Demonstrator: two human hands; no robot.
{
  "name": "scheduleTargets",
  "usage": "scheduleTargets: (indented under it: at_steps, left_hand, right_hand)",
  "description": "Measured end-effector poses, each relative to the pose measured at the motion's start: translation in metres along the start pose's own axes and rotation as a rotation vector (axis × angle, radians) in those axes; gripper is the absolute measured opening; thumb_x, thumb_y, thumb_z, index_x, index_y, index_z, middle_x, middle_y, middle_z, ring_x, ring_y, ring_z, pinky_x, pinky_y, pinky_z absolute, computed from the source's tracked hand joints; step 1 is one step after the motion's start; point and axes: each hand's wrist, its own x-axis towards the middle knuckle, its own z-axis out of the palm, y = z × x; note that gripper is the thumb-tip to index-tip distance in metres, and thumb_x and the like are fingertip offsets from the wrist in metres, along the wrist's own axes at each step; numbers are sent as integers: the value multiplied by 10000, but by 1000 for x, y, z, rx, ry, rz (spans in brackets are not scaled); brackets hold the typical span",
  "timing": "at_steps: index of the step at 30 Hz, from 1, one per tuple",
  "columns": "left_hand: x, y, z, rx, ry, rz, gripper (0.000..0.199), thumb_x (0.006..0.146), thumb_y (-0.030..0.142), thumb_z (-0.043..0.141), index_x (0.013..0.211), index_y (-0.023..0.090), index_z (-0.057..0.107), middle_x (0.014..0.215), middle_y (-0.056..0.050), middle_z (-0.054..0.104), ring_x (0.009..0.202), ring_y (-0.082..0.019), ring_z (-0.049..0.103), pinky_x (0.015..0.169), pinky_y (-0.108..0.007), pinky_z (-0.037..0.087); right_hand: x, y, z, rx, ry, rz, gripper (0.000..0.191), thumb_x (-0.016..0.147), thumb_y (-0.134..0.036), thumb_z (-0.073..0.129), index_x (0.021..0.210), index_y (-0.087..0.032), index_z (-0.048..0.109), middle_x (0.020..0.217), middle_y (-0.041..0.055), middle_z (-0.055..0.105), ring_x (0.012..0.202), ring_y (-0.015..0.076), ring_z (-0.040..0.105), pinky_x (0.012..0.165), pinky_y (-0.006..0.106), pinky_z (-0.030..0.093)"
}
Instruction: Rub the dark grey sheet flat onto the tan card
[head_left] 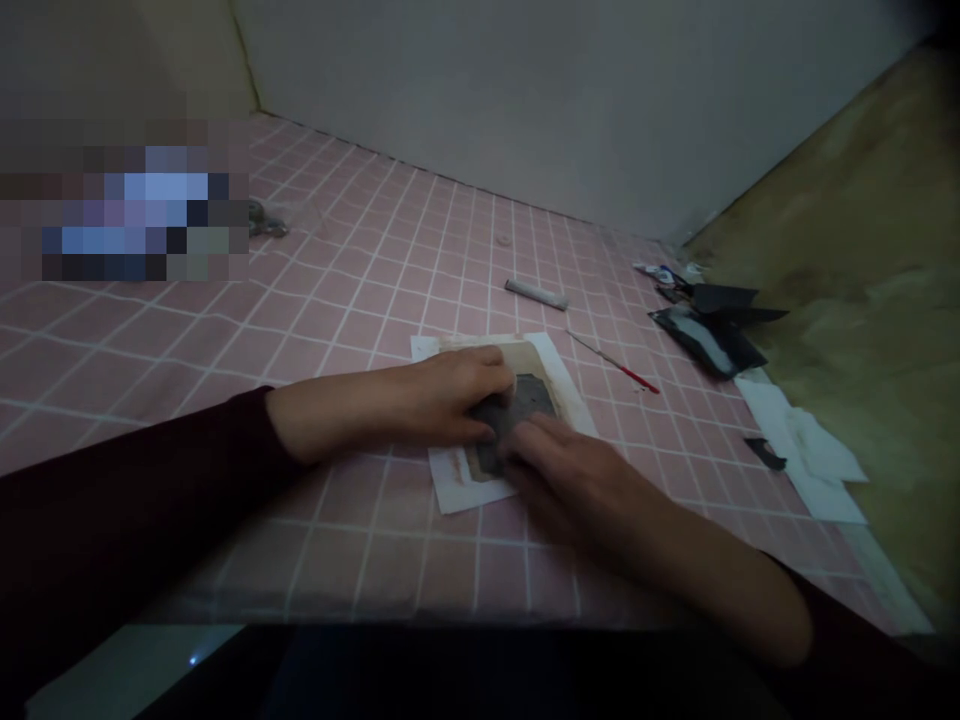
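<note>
A dark grey flat piece (534, 396) lies on white paper (457, 498) with a tan sheet or stain under it. My left hand (461, 392) rests at its left side, with fingers and thumb curved onto its edge. On its lower right part is my right hand (551, 450), fingers bent down and pressed together against the surface, slightly blurred. Whether a small item is between the right fingertips is hidden.
Beyond the paper on the pink checked cloth (360, 300) lie a grey cylinder (537, 295) and a thin red-handled tool (637, 379). Black sheets (709, 340), white papers (821, 450) and a black scrap (766, 454) are at right. Walls stand behind and right.
</note>
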Motion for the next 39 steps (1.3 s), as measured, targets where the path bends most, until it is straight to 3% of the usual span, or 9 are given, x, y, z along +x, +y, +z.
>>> scheduleTargets:
  at_steps: [3,8,14,19,25,31,36,39]
  left_hand:
    - [0,0,1,-5,9,-8,153,813,138,595,965,160,586,1018,-38,527,910,-152,519,775,-253,410]
    - [2,-1,1,26,-13,-4,250,776,185,681,1003,155,581,1032,-45,520,915,-161,515,771,-252,407]
    - [2,-2,2,-21,27,15,104,787,135,601,886,156,577,969,-28,525,854,-140,511,733,-242,406]
    - [2,-3,2,7,1,-7,217,781,173,657,986,162,584,1027,-41,525,905,-158,516,762,-255,412]
    - [1,-2,3,-18,30,13,166,793,127,607,954,160,590,1002,-34,531,892,-147,519,767,-249,412]
    - [1,-1,1,11,-9,-10,242,774,177,675,997,155,585,1033,-46,525,908,-161,519,762,-256,410]
    - [1,-3,3,-21,28,6,144,788,140,604,931,155,599,983,-32,532,871,-149,522,743,-248,410]
    - [1,-2,2,-10,18,-2,217,780,137,638,992,159,596,1025,-36,531,914,-152,523,770,-247,409]
  right_hand:
    - [5,-9,2,9,-10,-58,125,880,-62,438,896,-169,501,858,38,530,685,135,480,615,259,404]
    - [-1,-7,-2,-16,-12,59,137,885,-57,422,833,-170,477,807,30,500,666,137,469,593,265,380]
    - [10,-16,4,-23,-15,25,153,864,-40,423,899,-162,509,856,45,520,706,146,486,614,272,395]
    - [4,-13,0,-13,-42,74,141,861,-41,438,867,-169,498,825,22,498,636,122,447,569,261,364]
    - [9,-15,4,52,-15,-17,138,885,-54,432,906,-168,507,876,40,528,722,142,491,621,271,404]
    - [0,-12,-4,41,-34,111,131,891,-57,433,860,-175,481,821,24,518,670,136,484,595,269,392]
    - [10,-18,5,12,10,10,147,863,-30,444,890,-145,532,877,63,534,767,165,510,661,286,426]
    - [6,-16,3,-15,-7,37,133,863,-40,447,874,-144,530,851,55,528,694,150,489,601,276,401]
